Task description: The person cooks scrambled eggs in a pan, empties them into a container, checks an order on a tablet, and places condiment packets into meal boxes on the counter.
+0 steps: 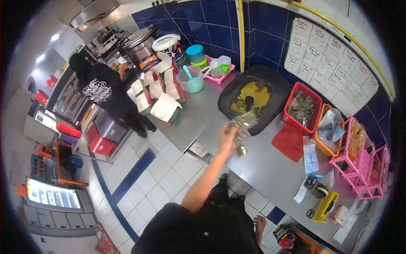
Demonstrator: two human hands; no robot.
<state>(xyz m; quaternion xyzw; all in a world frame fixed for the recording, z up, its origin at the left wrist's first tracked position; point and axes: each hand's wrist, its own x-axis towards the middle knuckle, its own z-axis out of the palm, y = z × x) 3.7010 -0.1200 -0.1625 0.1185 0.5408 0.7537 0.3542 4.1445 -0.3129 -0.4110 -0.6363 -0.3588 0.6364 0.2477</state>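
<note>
At the near side, by the counter (253,163), the right hand (260,223) hangs low, fingers loosely bent; whether it holds anything, I cannot tell. The left hand (227,139) reaches out, closed on clear plastic packaging (244,123), its pieces too tangled to count, which hides part of the near rim of one black tray (277,97) bearing yellow food (260,96). Right of the tray lie one red cloth (289,142), one red basket (295,122) and one orange basket (325,146); along the counter sit one yellow tape dispenser (326,207) and one pair of scissors (311,213). Left of the tray stand one pale bowl (192,86) with one spoon (187,72), and open paper boxes (166,108), overlapping too closely to count. Farther off, one person in black (101,82) stands.
</note>
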